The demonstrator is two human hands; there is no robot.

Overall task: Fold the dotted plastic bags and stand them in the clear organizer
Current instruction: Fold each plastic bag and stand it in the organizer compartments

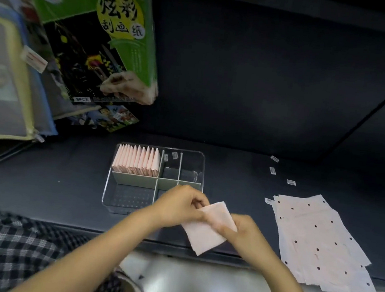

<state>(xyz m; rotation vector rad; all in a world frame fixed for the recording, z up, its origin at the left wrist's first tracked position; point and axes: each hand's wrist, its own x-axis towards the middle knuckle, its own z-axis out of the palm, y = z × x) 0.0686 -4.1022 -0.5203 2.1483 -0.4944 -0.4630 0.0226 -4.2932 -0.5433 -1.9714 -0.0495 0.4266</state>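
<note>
A folded pale pink bag (203, 236) is held above the shelf's front edge. My left hand (178, 205) pinches its upper left corner, and my right hand (240, 230) grips its right side. Just behind them stands the clear organizer (203, 161), with several folded pink bags (136, 160) standing upright in its back left compartment. The other compartments hold no bags. A stack of flat pink bags with black dots (317, 239) lies to the right on the dark shelf.
Three small white labels (291, 182) lie on the dark shelf behind the flat stack, and another sits at its left corner. A green art-paper pack (98, 33) and zip folders (5, 83) lean at the left. A checked sleeve fills the lower left.
</note>
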